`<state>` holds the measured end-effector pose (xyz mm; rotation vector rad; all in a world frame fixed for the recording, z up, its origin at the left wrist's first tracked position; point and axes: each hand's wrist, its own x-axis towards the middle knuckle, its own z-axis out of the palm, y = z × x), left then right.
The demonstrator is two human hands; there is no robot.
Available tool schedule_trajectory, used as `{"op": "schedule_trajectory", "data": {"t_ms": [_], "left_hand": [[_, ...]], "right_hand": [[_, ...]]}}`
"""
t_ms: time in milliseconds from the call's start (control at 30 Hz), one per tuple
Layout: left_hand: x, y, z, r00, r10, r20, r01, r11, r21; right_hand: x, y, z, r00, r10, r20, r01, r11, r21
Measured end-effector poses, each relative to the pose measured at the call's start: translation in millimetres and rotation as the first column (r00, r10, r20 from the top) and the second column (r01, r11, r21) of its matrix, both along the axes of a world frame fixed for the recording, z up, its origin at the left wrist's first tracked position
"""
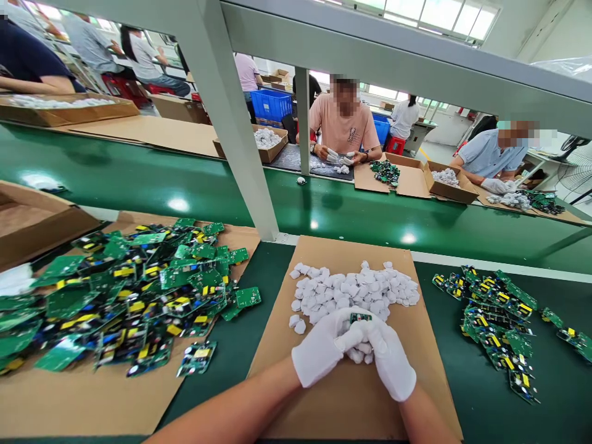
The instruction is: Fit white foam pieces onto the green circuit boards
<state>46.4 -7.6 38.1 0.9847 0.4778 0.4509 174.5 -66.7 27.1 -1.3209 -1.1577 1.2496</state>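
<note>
Both my hands wear white gloves and meet over a cardboard sheet in front of me. A small green circuit board (360, 317) is pinched between them, with only its top edge showing. My left hand (321, 345) grips it from the left, its thumb pressed over the front. My right hand (388, 351) closes on it from the right. Just beyond the fingers lies a heap of small white crumpled pieces (356, 287), with a few more below my fingertips. The lower part of the board is hidden by my thumbs.
A large pile of green circuit boards (152, 283) covers cardboard at left; a smaller pile (497, 314) lies at right. A metal post (235, 123) rises ahead. Beyond the green conveyor belt (319, 209), co-workers sit with boxes of white pieces. A cardboard box (37, 222) stands far left.
</note>
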Motion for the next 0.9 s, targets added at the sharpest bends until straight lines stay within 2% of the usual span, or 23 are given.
{"op": "schedule_trajectory", "data": {"t_ms": [233,333,467,533,633,700,800,900], "left_hand": [[-3.4,2.5,-7.4,0.991,-0.019,0.135,0.045,0.981,-0.189],[-3.7,1.0,-5.8,0.995,0.007,0.104,0.009,0.988,-0.154],[-4.2,0.9,-5.3,0.997,0.035,0.068,-0.030,0.996,-0.084],[-4.1,2.1,-6.0,0.998,0.028,0.058,-0.024,0.997,-0.079],[-3.5,1.9,-4.2,0.997,-0.002,0.082,0.005,0.999,-0.042],[-2.3,-0.3,-1.6,0.996,-0.006,0.089,0.005,1.000,0.007],[1.0,-3.1,-1.4,0.998,0.014,0.064,-0.017,0.999,0.045],[3.2,-0.3,-9.2,0.999,0.023,0.050,-0.025,0.999,0.038]], "right_hand": [[9.3,-0.9,-8.6,0.998,-0.026,0.063,0.026,1.000,0.006],[8.4,-1.8,-8.6,0.985,0.001,0.173,-0.013,0.997,0.070],[5.0,-0.7,-3.8,0.929,-0.081,0.362,0.029,0.989,0.146],[5.9,0.4,-1.1,0.939,-0.049,0.339,0.004,0.991,0.133],[9.1,0.2,1.5,0.976,0.064,0.206,-0.074,0.997,0.037],[10.0,-1.6,-0.1,0.980,0.026,0.199,-0.026,1.000,-0.002],[8.3,-4.3,-10.3,0.960,-0.112,0.255,0.115,0.993,0.002],[6.9,-4.7,-24.8,0.975,-0.103,0.196,0.097,0.994,0.043]]}}
